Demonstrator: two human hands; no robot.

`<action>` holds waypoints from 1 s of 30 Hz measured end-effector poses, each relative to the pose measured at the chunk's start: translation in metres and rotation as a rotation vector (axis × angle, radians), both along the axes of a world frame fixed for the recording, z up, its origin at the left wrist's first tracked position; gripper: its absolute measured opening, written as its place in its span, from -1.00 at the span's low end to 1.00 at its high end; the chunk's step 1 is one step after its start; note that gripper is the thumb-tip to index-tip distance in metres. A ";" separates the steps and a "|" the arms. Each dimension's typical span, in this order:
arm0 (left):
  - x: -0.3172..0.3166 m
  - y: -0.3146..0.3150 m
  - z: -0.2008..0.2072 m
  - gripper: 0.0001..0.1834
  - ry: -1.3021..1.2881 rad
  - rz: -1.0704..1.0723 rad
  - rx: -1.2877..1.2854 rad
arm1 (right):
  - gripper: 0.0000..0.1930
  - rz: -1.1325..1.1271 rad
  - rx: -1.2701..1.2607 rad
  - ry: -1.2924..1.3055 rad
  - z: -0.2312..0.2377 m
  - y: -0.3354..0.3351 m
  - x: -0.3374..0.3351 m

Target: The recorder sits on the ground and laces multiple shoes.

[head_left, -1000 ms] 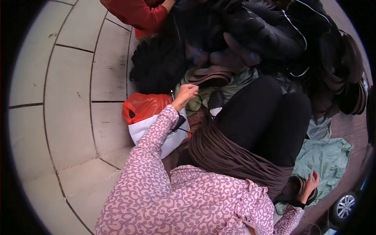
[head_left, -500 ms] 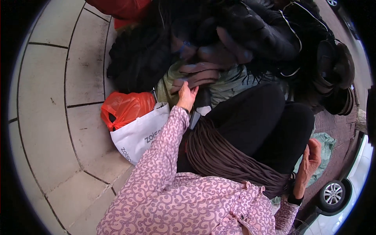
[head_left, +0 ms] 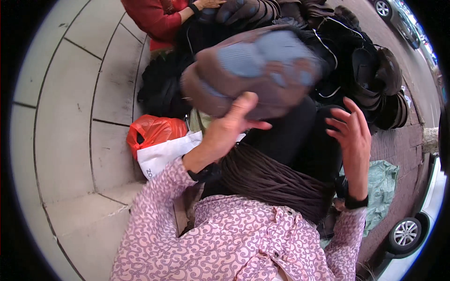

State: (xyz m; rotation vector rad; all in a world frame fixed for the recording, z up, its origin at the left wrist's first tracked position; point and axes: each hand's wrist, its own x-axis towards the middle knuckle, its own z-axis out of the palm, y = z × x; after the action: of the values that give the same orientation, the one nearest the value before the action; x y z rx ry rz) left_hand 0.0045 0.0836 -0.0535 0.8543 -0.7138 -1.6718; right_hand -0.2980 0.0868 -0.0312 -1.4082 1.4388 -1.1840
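Note:
Raised above my lap is a stack of brown shoe soles with pale blue patches, somewhat blurred by motion. My left hand grips its near edge, with the thumb on top and the other fingers partly hidden. On the right, my right hand is lifted near my knee, empty, its fingers apart and slightly curled. A thick bundle of dark brown cords lies across my lap.
Ahead lie black shoe parts with white cord and more brown soles; another person's hand touches these. A red plastic bag and white bag stand left. Right are a green sack, dark stacked soles and a parked car.
My left hand has lifted the soles from the pile and brought them nearer, over my lap. My right hand has risen from beside my thigh, and its fingers have spread.

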 end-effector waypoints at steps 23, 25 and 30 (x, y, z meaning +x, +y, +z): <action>-0.090 -0.089 0.001 -0.52 -1.276 -0.403 -1.041 | -0.55 0.810 0.155 -0.158 -0.078 -0.131 -0.081; -0.085 -0.087 -0.014 -0.51 -1.270 -0.369 -1.083 | -0.55 0.810 0.114 -0.108 -0.099 -0.136 -0.078; -0.083 -0.079 -0.037 -0.50 -1.402 -0.273 -1.179 | -0.35 0.537 0.192 -0.301 -0.136 -0.130 -0.067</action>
State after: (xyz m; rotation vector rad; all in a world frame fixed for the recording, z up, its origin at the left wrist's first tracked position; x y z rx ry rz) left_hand -0.0784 0.0046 -0.0909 0.9087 -2.4745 -0.3159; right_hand -0.3647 -0.0429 -0.1669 -1.3036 0.8640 -0.8407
